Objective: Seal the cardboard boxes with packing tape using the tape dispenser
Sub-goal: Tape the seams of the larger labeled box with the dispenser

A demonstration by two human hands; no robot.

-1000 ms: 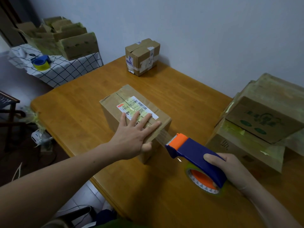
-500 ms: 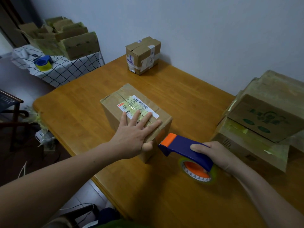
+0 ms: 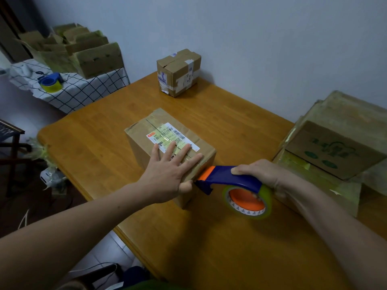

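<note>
The cardboard box sits near the middle of the brown table. The left hand lies flat on top of it, its grip open and fingers spread wide (the thumb hangs over the near edge). Just to the right, the blue and orange tape dispenser touches the box's near right side. The right hand has its grip wrapped around the dispenser. More boxes are stacked at the far right.
</note>
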